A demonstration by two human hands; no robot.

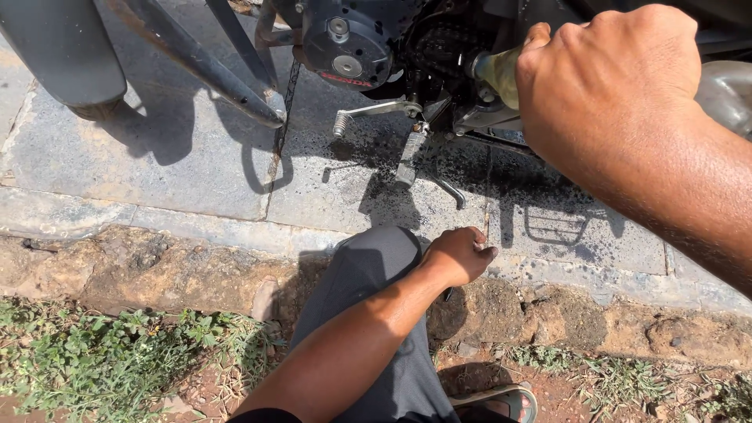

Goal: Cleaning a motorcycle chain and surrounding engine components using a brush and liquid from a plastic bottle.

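Note:
My right hand (pixel 615 86) is closed around the yellowish-green handle of a tool (pixel 497 74), which points into the lower part of a motorcycle engine (pixel 352 39). The tool's tip is hidden among the dark engine parts. My left hand (pixel 458 254) is curled into a loose fist and rests on my bent knee in grey trousers (pixel 368 274), near the stone kerb. I cannot see anything inside that fist.
The gear lever and footpeg (pixel 407 153) hang under the engine, above oil-stained paving slabs (pixel 196 157). A chain (pixel 288 94) and frame tubes (pixel 227 74) run at the upper left, and an exhaust pipe (pixel 728 90) at the right. Grass (pixel 102 360) and my sandal (pixel 501 401) lie below the kerb (pixel 157 266).

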